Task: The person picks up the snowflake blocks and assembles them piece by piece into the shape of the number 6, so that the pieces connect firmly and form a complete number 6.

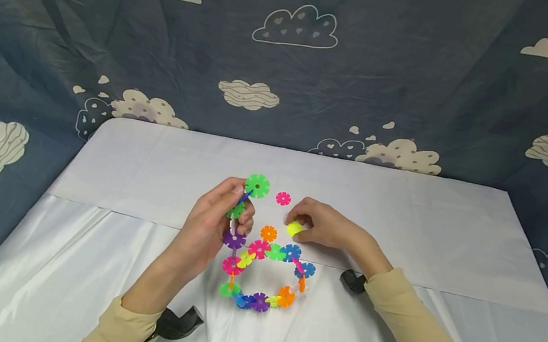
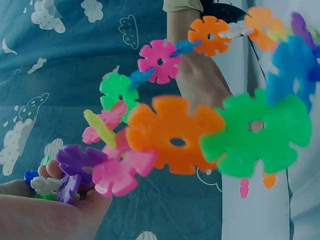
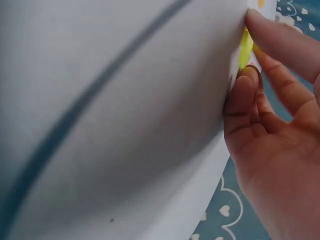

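Observation:
My left hand (image 1: 212, 218) grips one end of a chain of interlocking flower-shaped plastic discs (image 1: 261, 302). Beyond its fingertips a green disc (image 1: 258, 186) sticks up at the chain's tip, and the rest hangs in a ring below the hand. In the left wrist view, purple and white pieces lie between the fingers (image 2: 53, 170), while an orange disc (image 2: 175, 135) hangs large in front. My right hand (image 1: 327, 226) pinches a yellow disc (image 1: 294, 228) between thumb and fingers at the white tabletop; the right wrist view shows this disc (image 3: 244, 49) partly covered by the fingers.
On the white cloth-covered table (image 1: 407, 216) lie a loose pink disc (image 1: 283, 198) and an orange disc (image 1: 268, 233), both between the hands. Black devices sit at the left wrist (image 1: 177, 323) and right wrist (image 1: 353, 281). A dark cloud-print curtain (image 1: 296, 67) stands behind the table.

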